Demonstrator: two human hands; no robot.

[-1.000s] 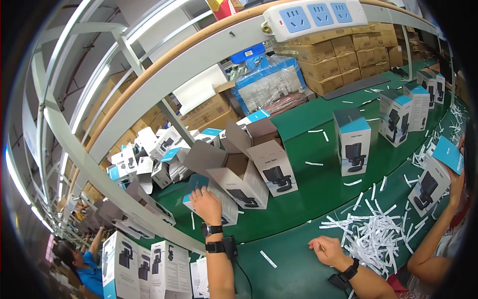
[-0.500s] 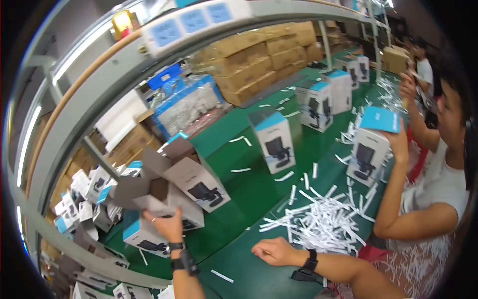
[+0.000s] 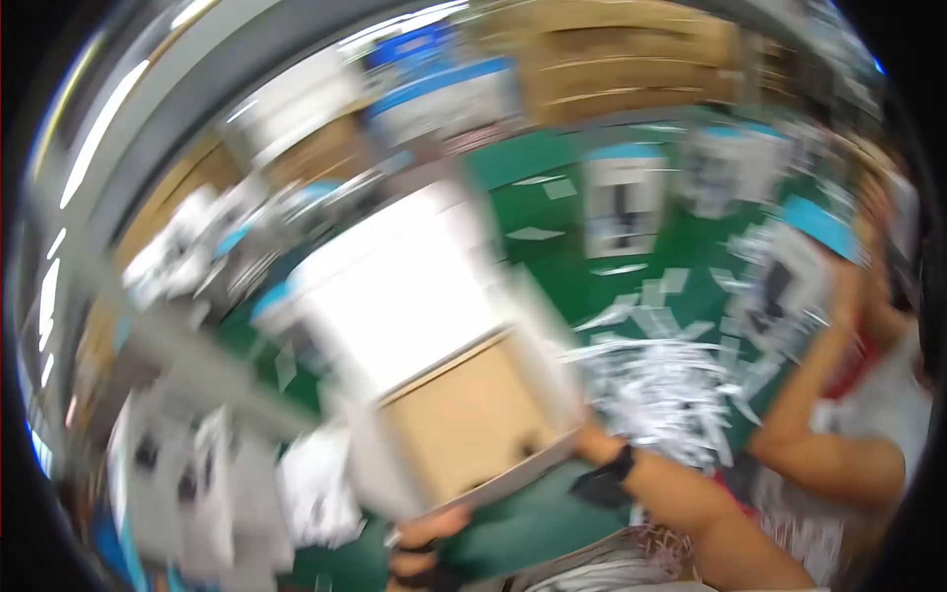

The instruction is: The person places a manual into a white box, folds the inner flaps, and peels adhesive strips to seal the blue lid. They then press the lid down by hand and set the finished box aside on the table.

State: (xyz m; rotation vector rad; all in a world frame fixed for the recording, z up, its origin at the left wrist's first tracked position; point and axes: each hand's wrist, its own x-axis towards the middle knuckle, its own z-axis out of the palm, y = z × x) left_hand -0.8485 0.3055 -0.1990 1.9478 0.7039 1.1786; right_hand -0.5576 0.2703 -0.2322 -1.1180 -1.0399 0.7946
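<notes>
Open carton (image 3: pixel 469 409) hangs near centre, toward 6 o'clock, left hand (image 3: pixel 434 523) clamped at its 7 o'clock corner, right hand (image 3: pixel 595 444) at 4 o'clock; likely light, stiff, creasable, best held by near corners.

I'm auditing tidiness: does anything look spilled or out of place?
Yes: loose white strips lie strewn and heaped on the green table, right of the open box, rather than contained. Left of it, white boxes look jumbled; blur prevents judging damage.
</notes>
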